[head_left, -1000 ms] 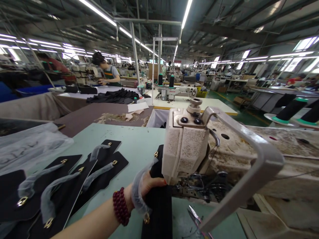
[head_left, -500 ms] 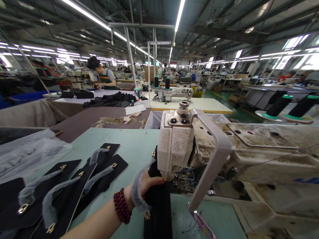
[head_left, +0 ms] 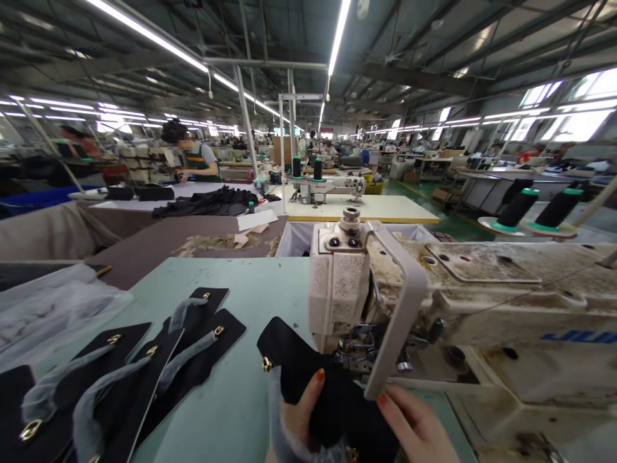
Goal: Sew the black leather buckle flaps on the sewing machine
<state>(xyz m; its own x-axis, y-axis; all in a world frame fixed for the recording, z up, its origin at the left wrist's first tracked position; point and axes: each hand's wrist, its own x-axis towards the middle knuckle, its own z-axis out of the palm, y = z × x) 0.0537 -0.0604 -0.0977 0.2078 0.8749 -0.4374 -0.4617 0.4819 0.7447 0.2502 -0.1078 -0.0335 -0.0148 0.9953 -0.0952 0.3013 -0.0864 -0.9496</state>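
A black bag panel (head_left: 332, 399) lies slantwise at the sewing machine (head_left: 340, 283), its far end pointing up and left. Its right edge is beside the presser foot area (head_left: 361, 350). On the panel are gold rings (head_left: 267, 364) and a handle wrapped in clear film (head_left: 276, 405). My left hand (head_left: 301, 411) grips the panel from the left, thumb on top and the other fingers mostly hidden. At the panel's near right edge, my right hand (head_left: 417, 424) pinches it, just below the machine's grey guard bar (head_left: 398, 321).
Several black panels (head_left: 207, 347) with wrapped handles lie on the green table (head_left: 226, 273) to the left. Clear plastic sheeting (head_left: 62, 308) is at the far left. Black thread cones (head_left: 518, 209) stand at right. A co-worker (head_left: 197, 157) sits beyond, at another table.
The panel has turned, its far end swinging out left from behind the machine head. My left hand has shifted down, thumb on the panel. My right hand has come into view on its right edge.
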